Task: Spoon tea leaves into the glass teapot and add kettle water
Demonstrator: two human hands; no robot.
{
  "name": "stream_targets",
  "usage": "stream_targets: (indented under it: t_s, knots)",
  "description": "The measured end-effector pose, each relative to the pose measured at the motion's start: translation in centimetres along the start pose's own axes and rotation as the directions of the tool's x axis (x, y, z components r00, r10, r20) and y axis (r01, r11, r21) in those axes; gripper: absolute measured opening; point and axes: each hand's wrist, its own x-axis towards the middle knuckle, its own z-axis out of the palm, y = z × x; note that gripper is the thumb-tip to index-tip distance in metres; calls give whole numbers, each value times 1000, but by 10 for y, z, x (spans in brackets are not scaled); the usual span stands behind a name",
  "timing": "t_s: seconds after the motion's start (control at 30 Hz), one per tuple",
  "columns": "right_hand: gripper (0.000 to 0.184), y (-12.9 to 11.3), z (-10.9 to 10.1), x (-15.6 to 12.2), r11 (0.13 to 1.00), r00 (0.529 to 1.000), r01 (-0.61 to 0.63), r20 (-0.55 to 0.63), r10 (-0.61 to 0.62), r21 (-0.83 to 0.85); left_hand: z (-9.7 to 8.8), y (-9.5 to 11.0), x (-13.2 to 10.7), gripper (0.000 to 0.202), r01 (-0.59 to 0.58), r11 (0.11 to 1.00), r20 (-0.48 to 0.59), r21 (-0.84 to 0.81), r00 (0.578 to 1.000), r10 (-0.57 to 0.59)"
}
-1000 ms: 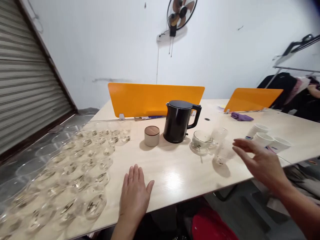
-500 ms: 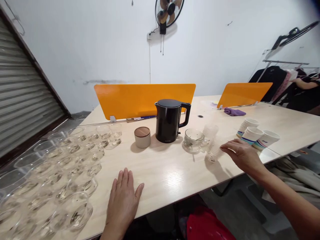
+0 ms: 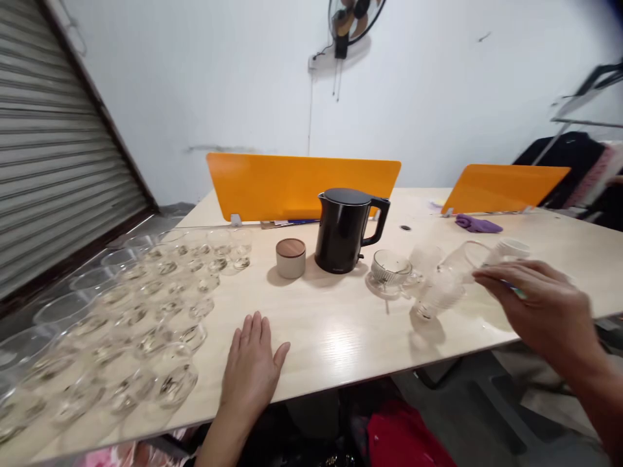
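Head view: right hand [image 3: 545,311] lifting a clear glass cup [image 3: 464,258], grip loosely curled on it, blurry. Left hand [image 3: 253,366] flat, empty on tabletop [image 3: 341,337]. Probably needs a firmer hold next.

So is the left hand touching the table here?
Touching. The head view shows the left hand lying flat, palm down, on the table near its front edge, with no gap under the fingers.

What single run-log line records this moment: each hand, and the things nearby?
left hand: flat on table | right hand: lifting clear glass cup | nearby: ribbed glass, black kettle, rows of glass cups
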Motion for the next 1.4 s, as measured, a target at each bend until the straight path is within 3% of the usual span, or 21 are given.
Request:
stream_targets:
  t_s: [0.07, 0.13, 0.23, 0.3, 0.43, 0.53, 0.63, 0.83, 1.03, 1.23, 1.4]
  knots:
    - [19, -28, -3, 6, 999, 1000, -25, -15, 25, 28, -5, 2, 1, 65, 13, 1000, 23, -17, 1000, -13]
    - [17, -56, 10, 11, 991, 999, 38, -8, -37, 130, -10, 2, 2, 66, 20, 999, 39, -30, 999, -18]
    - [14, -94, 56, 16, 921, 983, 152, 43, -179, 358, -13, 3, 4, 67, 41, 998, 50, -38, 998, -39]
    - [17, -118, 94, 18, 865, 966, 154, 112, -234, 478, -15, 3, 5, 67, 54, 997, 58, -51, 997, -51]
    - [26, -162, 155, 19, 826, 916, 139, 247, -317, 547, -17, 2, 6, 67, 66, 993, 72, -97, 996, -59]
    - [25, -188, 178, 19, 815, 881, 145, 302, -365, 561, -17, 2, 5, 68, 72, 989, 64, -127, 996, -64]
    - [26, -205, 188, 20, 808, 856, 163, 327, -401, 566, -16, 1, 5, 70, 74, 986, 66, -147, 996, -65]
    - [28, -216, 194, 20, 820, 819, 232, 350, -455, 524, -18, 2, 7, 71, 87, 984, 83, -157, 994, -74]
    - [26, -209, 197, 14, 785, 871, 174, 279, -404, 595, -17, 2, 7, 71, 92, 983, 82, -158, 993, -80]
    - [37, -187, 193, 33, 828, 954, 89, 191, -230, 554, -14, 2, 6, 72, 86, 984, 72, -159, 995, -76]
    - [51, -178, 217, 75, 880, 956, -72, 283, -73, 470, -13, 2, 5, 71, 94, 981, 59, -169, 995, -85]
